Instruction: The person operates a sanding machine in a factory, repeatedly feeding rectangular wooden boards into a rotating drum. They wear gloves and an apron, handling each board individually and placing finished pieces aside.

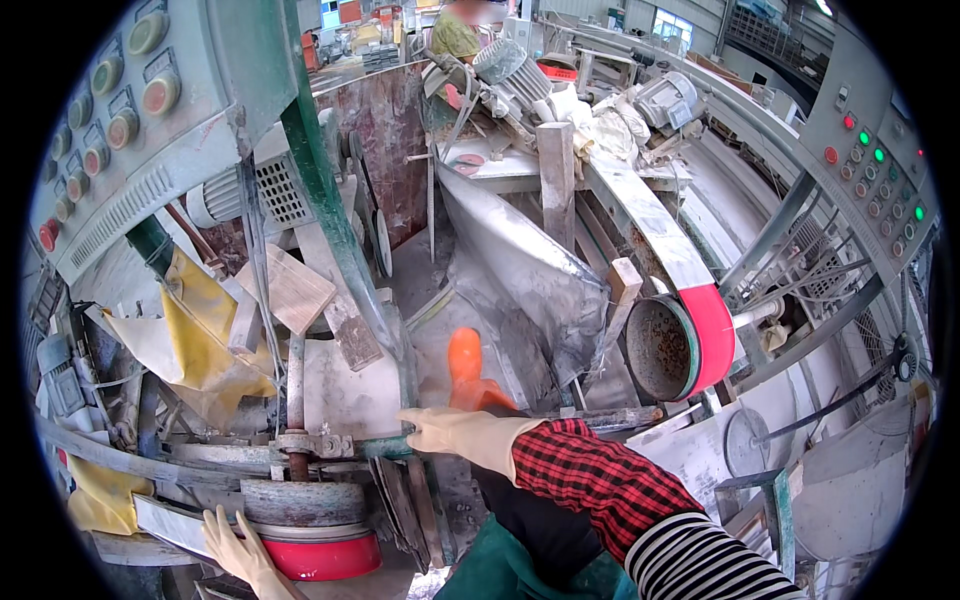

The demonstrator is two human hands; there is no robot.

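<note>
My left hand (pixel 243 558), in a cream rubber glove, lies with fingers spread against the pale inner face of a wide belt (pixel 175 525). This belt runs round a worn pulley wheel (pixel 305 500) at the lower left; its outer side shows red. My right hand (pixel 450 434), gloved alike, reaches leftward across my body with fingers stretched out. Its fingertips are by a green metal bar (pixel 385 447) beside the pulley shaft (pixel 297 400); whether they touch it I cannot tell. I see nothing held in either hand.
A second red belt (pixel 708 335) wraps a rusty wheel on the right. Control panels with buttons stand at left (pixel 120 130) and right (pixel 880 160). Grey sheeting (pixel 520 270), wooden blocks (pixel 290 288) and motors (pixel 668 100) crowd the machine. My orange boot (pixel 465 355) is below.
</note>
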